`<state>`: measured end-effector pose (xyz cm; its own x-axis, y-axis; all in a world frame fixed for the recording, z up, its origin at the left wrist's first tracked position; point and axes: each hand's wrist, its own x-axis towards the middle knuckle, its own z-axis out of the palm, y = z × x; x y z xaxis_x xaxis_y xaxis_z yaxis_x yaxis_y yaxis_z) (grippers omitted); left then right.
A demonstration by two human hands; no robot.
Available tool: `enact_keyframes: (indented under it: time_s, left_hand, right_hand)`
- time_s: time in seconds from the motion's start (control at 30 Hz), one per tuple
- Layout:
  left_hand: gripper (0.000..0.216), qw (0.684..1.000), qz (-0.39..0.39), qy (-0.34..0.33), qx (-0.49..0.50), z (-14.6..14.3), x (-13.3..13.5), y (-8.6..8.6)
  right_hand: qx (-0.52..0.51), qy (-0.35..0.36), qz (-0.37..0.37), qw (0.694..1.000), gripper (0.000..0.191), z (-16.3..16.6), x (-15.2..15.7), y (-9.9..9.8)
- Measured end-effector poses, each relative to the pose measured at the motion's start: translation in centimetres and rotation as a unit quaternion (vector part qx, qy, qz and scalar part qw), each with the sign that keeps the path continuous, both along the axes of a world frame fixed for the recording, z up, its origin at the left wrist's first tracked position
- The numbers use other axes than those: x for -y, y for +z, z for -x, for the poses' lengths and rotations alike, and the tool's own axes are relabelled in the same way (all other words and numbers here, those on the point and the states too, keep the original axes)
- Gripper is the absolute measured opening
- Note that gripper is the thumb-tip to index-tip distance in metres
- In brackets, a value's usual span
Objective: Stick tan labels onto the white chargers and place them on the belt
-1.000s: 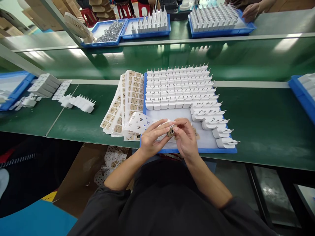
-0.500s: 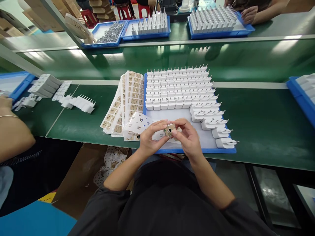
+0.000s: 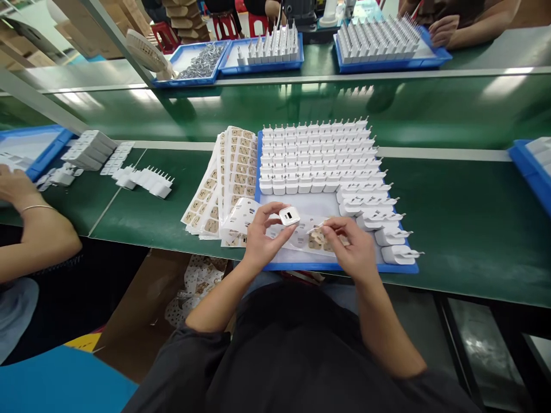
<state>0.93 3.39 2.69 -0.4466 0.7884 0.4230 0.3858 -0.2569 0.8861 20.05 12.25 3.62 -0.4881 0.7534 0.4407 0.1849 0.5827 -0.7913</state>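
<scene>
My left hand (image 3: 266, 236) grips a white plug charger (image 3: 289, 215) by its edges, its port face turned up with dark slots showing. To the right, my right hand (image 3: 355, 246) pinches a small tan and white film piece (image 3: 318, 234), its outline partly lost against the sheet behind. Under both hands lies a white sticker sheet (image 3: 301, 238) with cut-outs and a few tan stickers. It rests over a blue-rimmed tray (image 3: 275, 266). Rows of white chargers (image 3: 316, 163) stand in the tray, prongs up; several more lie on their sides (image 3: 398, 254) along the right.
Tan sticker sheets (image 3: 235, 166) overlap left of the tray. Farther left are loose chargers (image 3: 150, 182) and a co-worker's arm (image 3: 43, 229). Trays of metal-pronged parts (image 3: 379, 43) line the back shelf. Below the bench edge, an open carton (image 3: 133, 310) holds scrap sheets.
The tan layer on the charger's port face has come off, showing white. My right hand has moved away to the right with a film piece, while the left still holds the charger.
</scene>
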Motion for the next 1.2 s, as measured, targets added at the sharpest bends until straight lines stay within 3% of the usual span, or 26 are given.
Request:
enact_keyframes:
  time_s: [0.07,0.17,0.33,0.47,0.6,0.7,0.9,1.07,1.13,1.2]
  left_hand:
    - [0.049,1.0,-0.006,0.004,0.01,0.2,0.3,0.4]
    - [0.046,0.998,-0.03,0.064,-0.002,2.1,1.3,1.3]
    - [0.041,0.964,-0.043,0.255,-0.063,10.8,3.2,1.3]
    - [0.044,0.913,0.081,0.387,-0.103,18.9,5.0,0.2]
    - [0.038,0.844,0.237,0.429,-0.22,23.1,6.2,-1.1]
    - [0.033,0.809,0.289,0.45,-0.246,24.5,6.7,-1.9]
    - [0.029,0.798,0.291,0.474,-0.232,26.1,7.2,-1.8]
    - [0.032,0.82,0.274,0.443,-0.236,25.2,6.0,-0.2]
    - [0.031,0.845,0.259,0.397,-0.249,23.1,4.8,0.8]
    - [0.028,0.881,0.226,0.305,-0.283,19.5,3.5,2.0]
  right_hand:
    - [0.096,-0.032,-0.047,0.994,0.01,-1.1,-1.0,-0.5]
    - [0.188,-0.068,-0.115,0.973,0.014,-2.3,-1.8,-1.5]
    - [0.213,-0.158,-0.19,0.945,0.021,-2.7,-1.6,-2.6]
    - [0.156,-0.149,-0.204,0.955,0.023,-2.8,-1.7,-2.6]
    - [0.139,-0.125,-0.2,0.962,0.021,-2.9,-1.8,-2.6]
    - [0.135,-0.127,-0.205,0.961,0.02,-2.9,-1.7,-2.7]
    - [0.143,-0.127,-0.225,0.955,0.016,-3.0,-1.5,-2.9]
    - [0.13,-0.125,-0.256,0.95,0.014,-3.0,-1.7,-2.9]
    - [0.135,-0.107,-0.274,0.946,0.014,-2.8,-1.7,-2.6]
    - [0.158,-0.075,-0.284,0.943,0.016,-2.2,-1.7,-2.2]
